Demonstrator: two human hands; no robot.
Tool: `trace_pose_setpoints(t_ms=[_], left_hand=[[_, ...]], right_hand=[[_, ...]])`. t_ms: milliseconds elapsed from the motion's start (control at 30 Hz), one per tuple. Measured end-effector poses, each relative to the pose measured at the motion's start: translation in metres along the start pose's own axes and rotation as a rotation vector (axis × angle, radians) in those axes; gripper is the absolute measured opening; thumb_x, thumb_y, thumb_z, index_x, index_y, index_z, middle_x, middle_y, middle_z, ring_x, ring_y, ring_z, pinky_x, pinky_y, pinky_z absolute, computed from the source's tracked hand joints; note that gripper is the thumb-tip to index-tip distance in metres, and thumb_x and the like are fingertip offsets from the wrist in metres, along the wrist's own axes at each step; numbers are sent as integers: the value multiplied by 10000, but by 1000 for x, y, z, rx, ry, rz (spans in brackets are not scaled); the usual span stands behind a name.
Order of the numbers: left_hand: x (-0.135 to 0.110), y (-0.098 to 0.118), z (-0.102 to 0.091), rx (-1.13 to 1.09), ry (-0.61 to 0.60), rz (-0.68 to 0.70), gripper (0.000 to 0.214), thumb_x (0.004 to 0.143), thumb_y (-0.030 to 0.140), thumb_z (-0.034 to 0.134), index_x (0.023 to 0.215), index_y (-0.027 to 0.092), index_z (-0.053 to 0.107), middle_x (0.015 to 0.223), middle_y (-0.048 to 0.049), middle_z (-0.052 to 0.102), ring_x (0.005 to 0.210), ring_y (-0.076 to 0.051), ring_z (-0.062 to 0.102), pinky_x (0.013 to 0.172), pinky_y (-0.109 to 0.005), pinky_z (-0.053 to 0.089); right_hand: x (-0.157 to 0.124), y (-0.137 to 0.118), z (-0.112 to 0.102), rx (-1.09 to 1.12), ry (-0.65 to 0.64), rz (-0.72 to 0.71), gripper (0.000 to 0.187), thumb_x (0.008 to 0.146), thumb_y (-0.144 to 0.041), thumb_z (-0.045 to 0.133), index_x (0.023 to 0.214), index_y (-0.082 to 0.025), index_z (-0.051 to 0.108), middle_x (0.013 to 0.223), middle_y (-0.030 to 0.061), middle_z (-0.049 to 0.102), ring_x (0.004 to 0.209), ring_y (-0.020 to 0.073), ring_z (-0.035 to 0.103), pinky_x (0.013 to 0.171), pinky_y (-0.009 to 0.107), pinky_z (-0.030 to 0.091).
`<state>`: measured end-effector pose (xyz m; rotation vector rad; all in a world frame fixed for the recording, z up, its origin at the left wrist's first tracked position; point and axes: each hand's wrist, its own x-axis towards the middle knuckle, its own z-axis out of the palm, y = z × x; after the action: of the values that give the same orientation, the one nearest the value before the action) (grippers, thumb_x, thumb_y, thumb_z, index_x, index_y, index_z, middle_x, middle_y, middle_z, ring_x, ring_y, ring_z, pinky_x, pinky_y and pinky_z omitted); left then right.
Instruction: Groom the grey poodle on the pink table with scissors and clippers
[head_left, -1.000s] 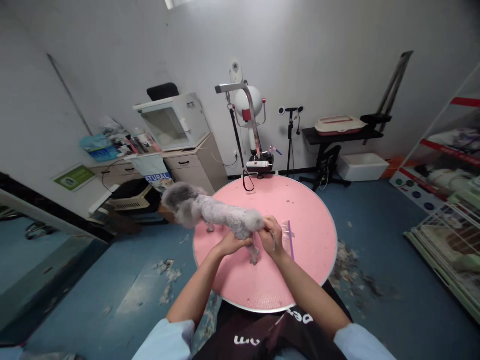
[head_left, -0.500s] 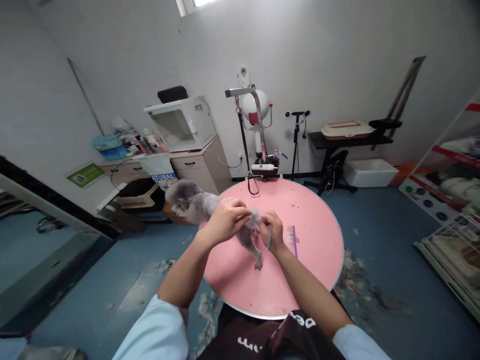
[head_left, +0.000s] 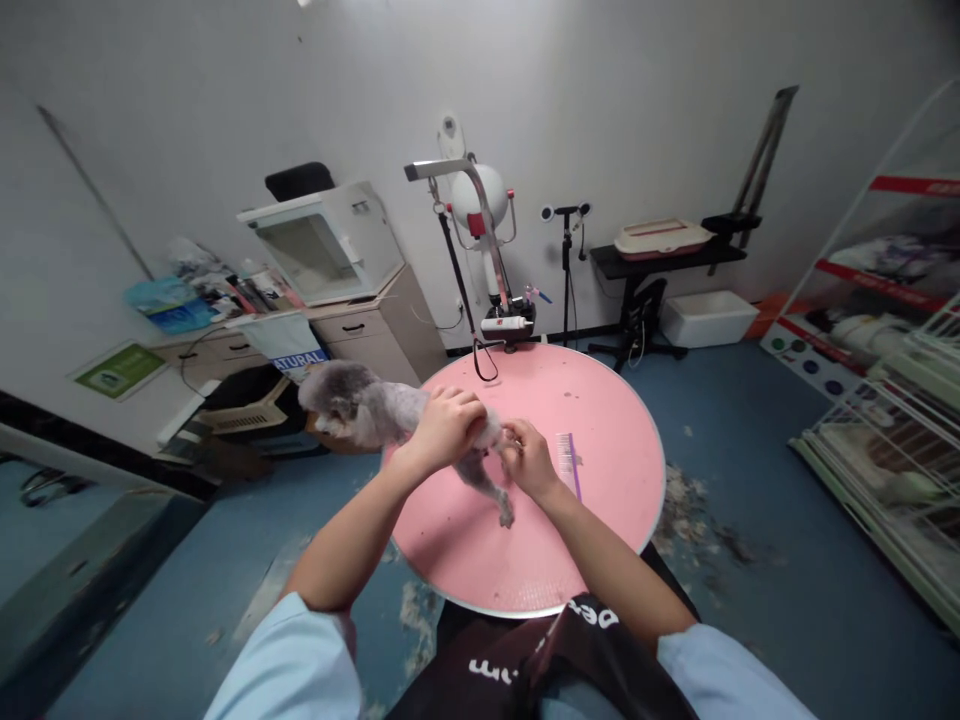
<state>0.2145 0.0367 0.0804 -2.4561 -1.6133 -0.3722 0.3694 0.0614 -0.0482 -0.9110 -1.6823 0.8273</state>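
A grey, close-clipped dog (head_left: pixel 390 408) stands at the left part of the round pink table (head_left: pixel 615 420), its head to the left and its rump toward the middle. My left hand (head_left: pixel 448 425) is closed over its hindquarters, fingers curled round the rump. At the dog's rear end, my right hand (head_left: pixel 529 460) is closed with its fingertips against the fur. The scissors whose metal showed in that hand earlier are mostly hidden by the fingers now. One hind leg (head_left: pixel 491 492) reaches down to the tabletop. A purple-backed comb (head_left: pixel 574 465) lies just right of my right hand.
A grooming arm (head_left: pixel 480 195) with a black hanging loop (head_left: pixel 484 365) rises at the table's far edge, beside a white tube (head_left: pixel 504 324). Cabinets (head_left: pixel 367 330) stand behind left. A wire rack (head_left: pixel 885 450) is at right. Clipped hair (head_left: pixel 682 505) lies on the floor.
My left hand has gone from pinching fur at the rear to lying over the rump. The right hand has turned, hiding the metal in it. The whole view has shifted.
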Motion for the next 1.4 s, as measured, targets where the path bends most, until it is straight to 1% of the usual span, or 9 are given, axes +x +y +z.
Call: trace_pose_setpoints(t_ms=[200,367,500,667,833,967,1167,1300,1400], left_hand=[[18,-16,5,7,-47,-83,175,857,233,523,802,180,681,834,-64,714,880,-225,609,874,-397,335],[31,-26,4,-26,-83,-141,200,847,255,516,796,164,686,776,-60,700,785,-199,617,821,-350,367],[33,-26,-1,-114,-57,-243,192,823,253,518,761,163,677,745,-46,694,690,-163,593,714,-286,398],[33,-19,0,-135,-39,-308,188,809,250,516,754,167,675,753,-45,697,679,-156,586,662,-266,401],[31,-14,2,-89,-4,-309,180,809,255,530,727,168,664,724,-44,688,678,-161,593,664,-269,402],[19,-11,2,-67,36,-270,171,828,250,539,719,177,648,734,-30,690,681,-161,588,714,-291,399],[-11,1,9,59,171,-206,162,867,246,522,739,187,601,759,-41,664,801,-203,588,810,-353,371],[-31,11,10,174,220,-163,191,886,248,499,727,190,587,730,-51,643,795,-204,574,823,-370,362],[-46,15,14,197,308,-161,188,891,235,491,738,202,596,758,-48,664,832,-198,583,877,-388,367]], right_hand=[[-58,49,-58,-828,-459,563,300,860,-379,571,947,-110,670,1029,211,620,887,290,641,761,385,438],[-73,73,-72,-904,-443,668,359,828,-220,555,1146,-54,545,1009,211,646,912,305,657,737,375,451],[-71,70,-68,-569,-279,692,300,807,-184,541,1090,-85,544,923,171,673,858,277,651,721,365,454],[-61,23,-2,666,-11,721,128,815,-313,544,816,-186,530,665,15,618,598,169,593,579,300,453],[-39,-33,58,1441,-369,720,295,737,-351,740,814,-204,496,663,-17,629,614,139,624,621,283,496],[-43,-25,43,1596,-541,639,354,721,-356,785,829,-213,480,639,-55,603,567,103,594,612,253,493],[-49,13,19,1462,-383,720,374,696,-396,791,794,-220,476,621,-71,590,529,95,565,606,264,495],[-38,19,12,1174,-715,603,361,698,-465,762,778,-198,532,576,-26,600,500,114,532,487,231,403],[-20,28,-5,1185,-690,520,390,706,-539,717,777,-208,523,538,-46,537,488,115,500,536,272,433]])
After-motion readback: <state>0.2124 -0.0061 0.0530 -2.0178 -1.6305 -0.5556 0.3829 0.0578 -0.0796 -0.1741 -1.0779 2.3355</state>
